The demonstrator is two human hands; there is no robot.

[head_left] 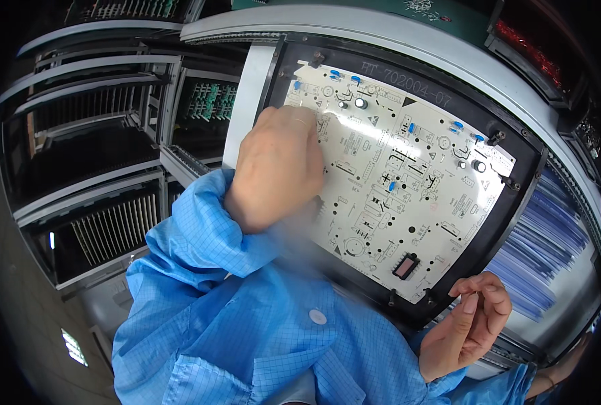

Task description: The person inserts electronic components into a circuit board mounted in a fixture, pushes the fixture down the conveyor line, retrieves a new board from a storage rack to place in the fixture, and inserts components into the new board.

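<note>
A pale printed circuit board (pixel 398 226) lies in a black carrier frame (pixel 472 108) in front of me. Small blue disc components (pixel 457 126), several round capacitors (pixel 361 103) and one dark rectangular chip (pixel 405 266) stand on it. My left hand (pixel 277 169) is over the board's left side, back upward and slightly blurred; its fingertips are hidden, so its grip does not show. Off the frame's lower right corner, my right hand (pixel 472 320) is palm up. Its fingers curl in against the thumb, around something too small to make out.
Metal racks (pixel 88 182) with upright boards fill the left. A grey rail (pixel 314 23) runs behind the carrier. Blue-purple strips (pixel 540 246) lie to the right, a bin of red parts (pixel 530 50) at the far right. Another arm (pixel 553 381) shows at the lower right edge.
</note>
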